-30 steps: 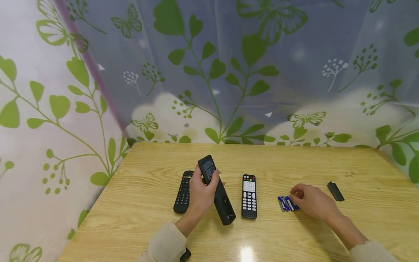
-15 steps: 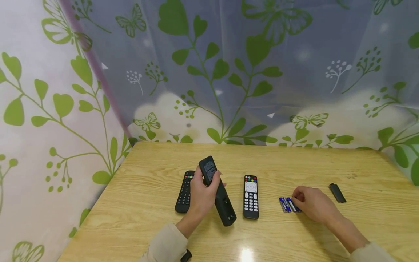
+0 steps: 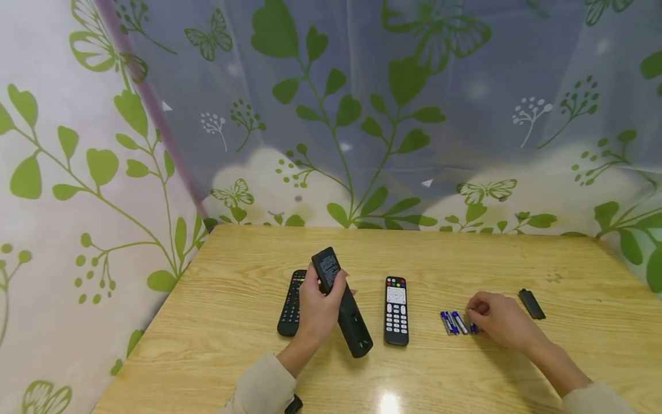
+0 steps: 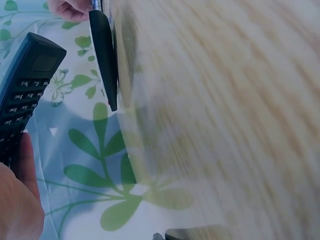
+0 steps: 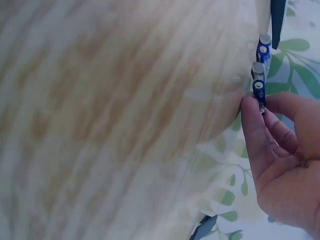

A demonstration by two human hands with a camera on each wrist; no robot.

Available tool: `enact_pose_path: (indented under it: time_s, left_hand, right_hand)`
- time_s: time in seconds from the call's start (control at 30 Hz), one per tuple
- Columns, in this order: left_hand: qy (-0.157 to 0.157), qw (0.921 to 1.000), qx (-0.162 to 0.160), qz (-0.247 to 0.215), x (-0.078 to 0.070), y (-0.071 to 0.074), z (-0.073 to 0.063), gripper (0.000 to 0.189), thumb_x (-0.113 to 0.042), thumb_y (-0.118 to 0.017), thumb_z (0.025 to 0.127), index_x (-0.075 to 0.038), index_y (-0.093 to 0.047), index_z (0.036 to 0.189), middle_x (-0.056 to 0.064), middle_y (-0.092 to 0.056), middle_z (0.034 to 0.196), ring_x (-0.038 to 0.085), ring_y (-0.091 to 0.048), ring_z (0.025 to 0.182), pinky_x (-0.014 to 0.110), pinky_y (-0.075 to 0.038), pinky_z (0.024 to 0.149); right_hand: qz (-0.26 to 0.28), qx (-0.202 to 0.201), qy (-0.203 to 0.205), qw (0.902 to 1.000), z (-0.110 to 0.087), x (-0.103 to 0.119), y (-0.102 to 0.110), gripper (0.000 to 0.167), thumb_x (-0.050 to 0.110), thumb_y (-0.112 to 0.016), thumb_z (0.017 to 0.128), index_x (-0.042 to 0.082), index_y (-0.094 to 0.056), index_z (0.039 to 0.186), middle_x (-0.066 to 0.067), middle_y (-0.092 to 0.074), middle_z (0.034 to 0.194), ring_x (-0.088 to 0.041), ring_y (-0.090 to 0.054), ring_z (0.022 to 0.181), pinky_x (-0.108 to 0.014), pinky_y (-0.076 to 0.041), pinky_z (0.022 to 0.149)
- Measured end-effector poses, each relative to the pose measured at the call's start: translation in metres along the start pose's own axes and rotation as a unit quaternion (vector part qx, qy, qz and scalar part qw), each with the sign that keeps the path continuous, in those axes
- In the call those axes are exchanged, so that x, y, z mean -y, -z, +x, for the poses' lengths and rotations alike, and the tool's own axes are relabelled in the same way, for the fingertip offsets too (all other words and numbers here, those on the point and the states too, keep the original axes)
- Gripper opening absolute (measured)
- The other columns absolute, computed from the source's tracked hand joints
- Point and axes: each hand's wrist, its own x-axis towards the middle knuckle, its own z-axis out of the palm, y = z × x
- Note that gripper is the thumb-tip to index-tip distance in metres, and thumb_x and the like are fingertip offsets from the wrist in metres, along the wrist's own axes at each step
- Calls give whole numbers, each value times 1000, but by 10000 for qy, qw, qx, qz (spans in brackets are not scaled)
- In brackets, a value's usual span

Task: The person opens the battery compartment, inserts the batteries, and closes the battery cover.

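My left hand (image 3: 322,307) grips a black remote control (image 3: 357,334), its back turned up and its battery compartment uncovered. In the left wrist view the button side of this remote control (image 4: 25,95) shows, with a thumb or finger along it. On the table to the right lie several blue and silver batteries (image 3: 453,323) side by side. My right hand (image 3: 499,322) pinches one battery (image 3: 473,328), which stands slightly apart from the others. The right wrist view shows only the end of that battery (image 5: 262,107) between thumb and fingertips.
A remote control with white buttons (image 3: 396,313) lies between my hands. Another black remote control (image 3: 288,313) is partly behind my left hand. A black battery cover (image 3: 532,304) lies beyond my right hand. A dark object (image 3: 293,405) pokes out by the left sleeve. A patterned curtain (image 3: 362,172) borders the wooden table (image 3: 248,247).
My right hand has shifted slightly right, drawing one battery away from the row, so a gap now shows. My left hand holds the remote control in nearly the same place.
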Motion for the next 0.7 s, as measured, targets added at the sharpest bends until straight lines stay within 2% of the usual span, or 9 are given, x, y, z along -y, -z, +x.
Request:
enact_pose_path:
  time_s: [0.13, 0.27, 0.5, 0.7]
  left_hand:
    - [32, 10000, 5, -38, 0, 0, -1, 27, -4, -53, 97, 6, -45, 122, 22, -58, 104, 41, -67, 78, 33, -59, 63]
    - [19, 10000, 34, -70, -2, 0, -1, 28, -4, -53, 98, 6, -44, 122, 17, -58, 103, 41, -67, 79, 33, -59, 63]
    - [-33, 9999, 91, -77, -4, -1, 0, 28, -4, -52, 98, 8, -43, 122, 29, -56, 106, 45, -66, 80, 32, -59, 64]
    - [-85, 9999, 90, -93, -3, -2, 1, 27, -3, -52, 98, 8, -44, 120, 24, -57, 103, 46, -65, 78, 33, -59, 64]
  right_hand:
    - [617, 88, -213, 9978, -1, -4, 3, 13, 9, -58, 95, -2, -62, 101, -5, -60, 82, -18, -61, 67, -27, -55, 55]
    - [844, 80, -364, 9957, -2, -6, 8, 18, 12, -57, 96, -3, -61, 105, -6, -60, 84, -20, -61, 68, -28, -56, 57]
    - [1188, 97, -478, 9917, -4, 0, 13, 26, 17, -56, 98, -6, -58, 111, -7, -59, 87, -22, -61, 72, -30, -57, 62]
    - [1625, 132, -439, 9856, -7, 10, 13, 30, 18, -58, 97, -7, -57, 115, -9, -59, 87, -25, -63, 75, -32, -58, 67]
